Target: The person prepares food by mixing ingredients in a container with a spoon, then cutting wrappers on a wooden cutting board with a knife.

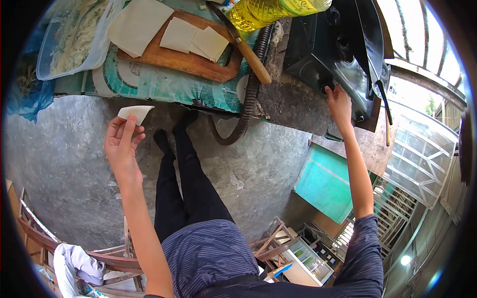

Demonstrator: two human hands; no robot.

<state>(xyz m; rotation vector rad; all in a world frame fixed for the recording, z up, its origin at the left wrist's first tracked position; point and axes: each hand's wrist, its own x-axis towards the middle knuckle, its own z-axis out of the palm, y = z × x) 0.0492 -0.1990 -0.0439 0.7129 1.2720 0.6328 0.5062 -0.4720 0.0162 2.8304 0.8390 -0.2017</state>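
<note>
My left hand (123, 151) pinches a pale, thin wrapper (136, 113) between thumb and fingers, over the floor in front of the counter. The wrapper looks folded. On the right, my right hand (340, 105) has its fingertips closed on a black knob (326, 88) at the front of a black stove (302, 67). Small square wrappers (178, 36) lie on a wooden cutting board (198, 68), with larger sheets (140, 24) overlapping its left side. A knife (252, 60) with a wooden handle rests across the board's right end.
A clear plastic container (98, 62) with a pale, flecked mixture stands at the counter's left. A bottle of yellow oil (261, 14) is at the back. A ribbed hose (251, 94) hangs over the front edge. Behind me are wooden chairs (114, 260) and a white cloth (74, 265).
</note>
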